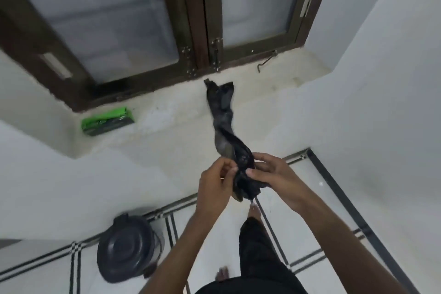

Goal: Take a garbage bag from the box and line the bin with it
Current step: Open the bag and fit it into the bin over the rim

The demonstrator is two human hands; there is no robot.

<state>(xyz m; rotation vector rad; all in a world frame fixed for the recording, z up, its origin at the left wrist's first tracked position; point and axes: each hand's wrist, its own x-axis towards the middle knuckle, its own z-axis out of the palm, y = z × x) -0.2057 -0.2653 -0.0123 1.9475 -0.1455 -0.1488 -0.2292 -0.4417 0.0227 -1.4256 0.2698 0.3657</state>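
A black garbage bag (pixel 223 112), twisted into a long strip, stretches from the window sill down to my hands. My left hand (pixel 214 182) pinches its near end from the left, and my right hand (pixel 269 172) grips the same bunched end from the right. The green box of bags (pixel 107 120) lies on the sill at the left, well apart from both hands. The dark round bin (pixel 127 249) stands on the floor at the lower left, below my left forearm; its lid or top faces the camera.
A white sill ledge (pixel 167 141) runs under a dark-framed window (pixel 198 31). White walls close in on the right. The tiled floor (pixel 298 210) has dark border lines. My legs and bare feet (pixel 253 210) are below the hands.
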